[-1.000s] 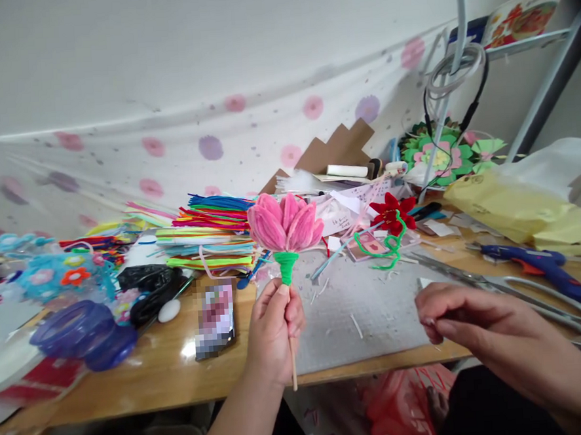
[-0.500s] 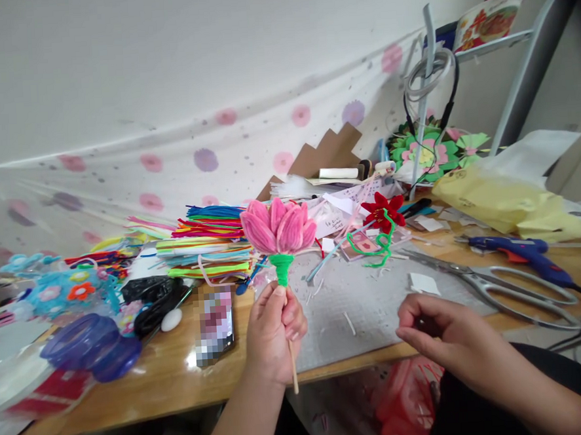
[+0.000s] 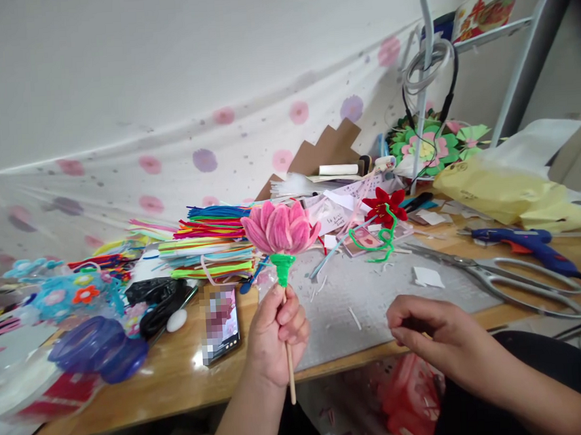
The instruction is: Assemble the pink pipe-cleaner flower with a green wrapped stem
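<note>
My left hand (image 3: 280, 330) is closed around a thin wooden stick, just below the head of a pink pipe-cleaner flower (image 3: 282, 228). Bright green pipe cleaner (image 3: 282, 268) wraps the flower's base, and the stick's lower end (image 3: 291, 381) pokes out beneath my fist. The flower stands upright with its petals up. My right hand (image 3: 428, 327) hovers over the table's front edge, fingers curled in towards the thumb, with nothing visible in them. Beyond it, a red flower (image 3: 384, 206) with a curly green pipe cleaner (image 3: 383, 243) lies at the mat's back.
A grey mat (image 3: 337, 333) bears white scraps. To the right are large scissors (image 3: 491, 277) and a blue glue gun (image 3: 531, 242). Bundled pipe cleaners (image 3: 213, 238), a phone (image 3: 223, 323) and a purple tape dispenser (image 3: 99, 347) lie left. A metal rack (image 3: 504, 99) rises behind.
The pink flower has turned slightly on its stick in my left hand, and more stick shows below. My right hand has shifted a little to the left, still curled.
</note>
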The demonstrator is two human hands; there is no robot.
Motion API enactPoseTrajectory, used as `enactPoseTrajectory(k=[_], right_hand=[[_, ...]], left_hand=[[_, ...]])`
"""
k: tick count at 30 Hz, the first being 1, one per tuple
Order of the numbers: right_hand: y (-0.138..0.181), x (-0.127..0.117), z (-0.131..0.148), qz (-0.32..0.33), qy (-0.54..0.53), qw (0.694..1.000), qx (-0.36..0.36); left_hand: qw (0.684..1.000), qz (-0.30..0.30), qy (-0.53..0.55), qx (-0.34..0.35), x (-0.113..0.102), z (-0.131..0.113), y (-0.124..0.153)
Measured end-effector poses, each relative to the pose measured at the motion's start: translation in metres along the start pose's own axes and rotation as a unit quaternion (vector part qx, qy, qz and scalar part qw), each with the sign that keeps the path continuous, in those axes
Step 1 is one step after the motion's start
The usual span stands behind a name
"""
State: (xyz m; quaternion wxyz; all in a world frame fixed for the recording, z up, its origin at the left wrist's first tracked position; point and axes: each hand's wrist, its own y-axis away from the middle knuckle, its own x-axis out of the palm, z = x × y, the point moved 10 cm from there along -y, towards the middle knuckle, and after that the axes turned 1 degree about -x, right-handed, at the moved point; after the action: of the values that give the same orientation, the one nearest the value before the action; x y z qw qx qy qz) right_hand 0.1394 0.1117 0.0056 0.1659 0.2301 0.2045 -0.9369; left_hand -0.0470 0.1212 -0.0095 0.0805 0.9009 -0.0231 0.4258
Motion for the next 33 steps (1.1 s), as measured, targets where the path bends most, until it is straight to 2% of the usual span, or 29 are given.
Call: enactPoseTrajectory(k=[6, 10, 13, 18, 27, 33], right_hand=[[-0.002, 0.002, 0.005, -0.025, 0.011, 0.999, -0.029], [-0.001, 0.011, -0.002, 0.006, -0.008, 1.0, 0.018], [-0.001, 0.014, -0.004, 0.012, -0.024, 0.999, 0.04], [-0.003, 0.011, -0.007, -0.039, -0.003, 0.998, 0.051], [-0.007, 0.018, -0.019, -0.044, -0.025, 0.997, 0.059], [-0.003, 0.018, -0.007, -0.031, 0.022, 0.999, 0.021]], left_hand=[[0.986, -0.061, -0.117, 0.104, -0.005, -0.024, 0.013], [0.962, -0.095, -0.182, 0.178, -0.009, -0.04, 0.024], [0.949, -0.093, -0.218, 0.206, -0.011, -0.047, 0.032], [0.938, -0.06, -0.275, 0.204, -0.007, -0.049, 0.042], [0.939, -0.087, -0.263, 0.204, -0.018, -0.056, 0.044], [0.935, -0.096, -0.268, 0.211, -0.02, -0.049, 0.034]])
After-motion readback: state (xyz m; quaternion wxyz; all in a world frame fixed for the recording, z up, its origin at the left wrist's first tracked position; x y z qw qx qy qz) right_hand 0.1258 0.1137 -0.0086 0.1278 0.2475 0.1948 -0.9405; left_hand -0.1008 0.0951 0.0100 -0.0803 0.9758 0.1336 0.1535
